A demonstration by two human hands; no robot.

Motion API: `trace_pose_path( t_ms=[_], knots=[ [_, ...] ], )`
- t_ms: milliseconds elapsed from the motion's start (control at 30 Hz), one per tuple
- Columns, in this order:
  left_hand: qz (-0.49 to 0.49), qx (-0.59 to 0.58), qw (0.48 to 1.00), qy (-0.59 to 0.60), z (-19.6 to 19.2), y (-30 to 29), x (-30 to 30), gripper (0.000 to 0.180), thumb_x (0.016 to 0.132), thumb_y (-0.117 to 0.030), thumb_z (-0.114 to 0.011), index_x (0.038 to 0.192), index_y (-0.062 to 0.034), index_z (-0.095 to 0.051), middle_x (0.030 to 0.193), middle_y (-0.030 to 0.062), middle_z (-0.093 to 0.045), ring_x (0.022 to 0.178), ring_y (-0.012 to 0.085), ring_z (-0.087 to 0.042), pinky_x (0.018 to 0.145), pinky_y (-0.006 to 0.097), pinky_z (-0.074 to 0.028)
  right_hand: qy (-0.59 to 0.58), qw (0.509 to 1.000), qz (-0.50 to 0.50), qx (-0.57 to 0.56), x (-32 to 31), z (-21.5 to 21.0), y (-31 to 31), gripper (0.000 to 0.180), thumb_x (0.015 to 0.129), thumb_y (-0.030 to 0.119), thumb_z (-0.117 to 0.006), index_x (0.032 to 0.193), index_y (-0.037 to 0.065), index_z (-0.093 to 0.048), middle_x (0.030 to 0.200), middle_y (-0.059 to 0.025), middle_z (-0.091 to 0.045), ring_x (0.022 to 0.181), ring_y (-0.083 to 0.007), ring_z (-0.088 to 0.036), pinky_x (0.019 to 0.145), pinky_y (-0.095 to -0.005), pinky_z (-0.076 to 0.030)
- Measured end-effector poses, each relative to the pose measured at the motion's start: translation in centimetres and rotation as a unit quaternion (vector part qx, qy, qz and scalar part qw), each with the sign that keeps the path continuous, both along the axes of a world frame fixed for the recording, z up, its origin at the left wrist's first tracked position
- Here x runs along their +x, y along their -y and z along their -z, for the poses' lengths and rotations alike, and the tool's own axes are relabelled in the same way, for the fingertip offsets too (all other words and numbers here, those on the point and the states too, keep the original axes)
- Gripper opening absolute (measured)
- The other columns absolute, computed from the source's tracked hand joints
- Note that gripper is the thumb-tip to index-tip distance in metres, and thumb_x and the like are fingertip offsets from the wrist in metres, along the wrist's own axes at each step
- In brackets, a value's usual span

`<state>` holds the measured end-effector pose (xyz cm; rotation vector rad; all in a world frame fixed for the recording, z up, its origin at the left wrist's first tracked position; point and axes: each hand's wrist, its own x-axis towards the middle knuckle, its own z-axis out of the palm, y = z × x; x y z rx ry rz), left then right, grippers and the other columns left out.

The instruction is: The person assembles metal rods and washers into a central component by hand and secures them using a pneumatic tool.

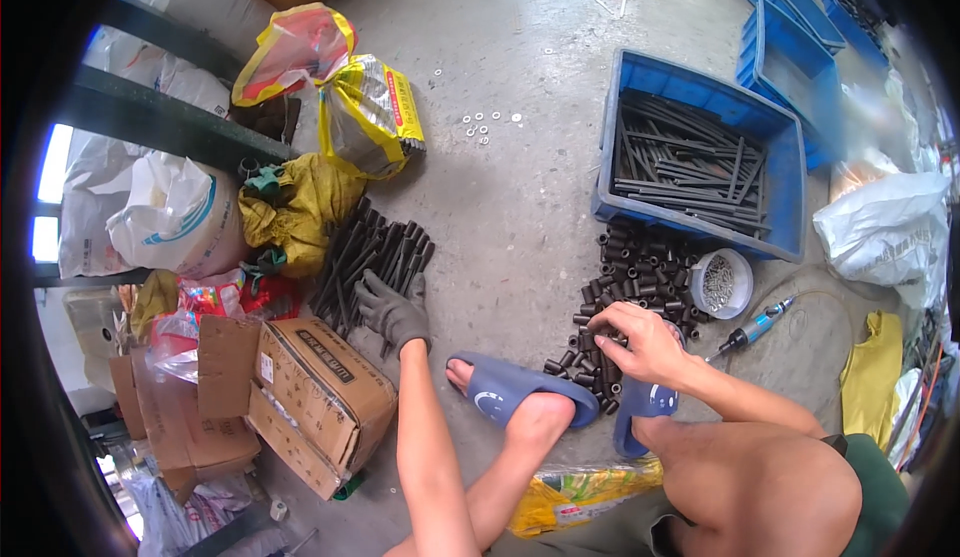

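Note:
My left hand (395,312), in a grey work glove, lies over a heap of long black rods (372,257) on the floor, fingers spread and touching the near rods. My bare right hand (645,342) hangs over a pile of short black tubes (640,269), with thumb and fingers curled together. Whatever those fingers hold is hidden or too small to name. Beside that pile stands a white round tub (738,292) of small metal parts. Behind it, a blue crate (615,147) holds many more black rods.
A screwdriver-like power tool with a cord (758,329) lies right of the tub. A cardboard box (330,387), a yellow sack (290,212) and a yellow-grey bag (370,117) stand at left. Several washers (480,117) lie on the floor. My feet wear blue slippers (520,392).

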<state>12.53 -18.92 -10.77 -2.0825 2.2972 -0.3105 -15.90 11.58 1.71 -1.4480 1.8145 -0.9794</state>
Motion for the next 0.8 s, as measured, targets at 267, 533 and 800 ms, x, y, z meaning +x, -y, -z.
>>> trace_pose_path(
  t_ms=[267,533,800],
  knots=[
    [0.018,-0.028,0.999,-0.030,3.1,-2.4,0.2,0.112,0.094,-0.086,-0.046,0.170,-0.0081,-0.022,0.171,0.0254,-0.027,0.159,0.0459,-0.024,0.125,0.064,-0.024,0.041,0.998,0.001,0.038,1.0,-0.3,0.1,0.020,0.091,0.009,-0.074,0.109,0.001,-0.071,0.098,-0.0143,-0.071,0.094,-0.0346,-0.071,0.082,-0.0434,-0.058],
    [0.038,-0.019,0.995,0.087,5.5,4.6,7.5,0.125,0.084,-0.098,-0.041,0.171,-0.0104,-0.023,0.172,0.0305,-0.027,0.154,0.0576,-0.028,0.117,0.078,-0.026,-0.025,0.998,-0.064,0.017,0.3,-1.0,0.4,0.025,0.095,0.017,-0.073,0.114,0.002,-0.068,0.105,-0.0171,-0.069,0.103,-0.0396,-0.068,0.089,-0.0484,-0.056],
    [0.071,-0.113,0.990,-0.052,8.0,3.3,5.6,0.121,0.084,-0.096,-0.045,0.168,-0.0100,-0.031,0.168,0.0309,-0.033,0.151,0.0586,-0.032,0.116,0.077,-0.027,-0.064,0.998,0.001,-0.005,-3.4,-1.7,-1.0,0.022,0.095,0.015,-0.073,0.114,0.003,-0.070,0.107,-0.0163,-0.073,0.102,-0.0385,-0.070,0.087,-0.0467,-0.059]
  ],
)
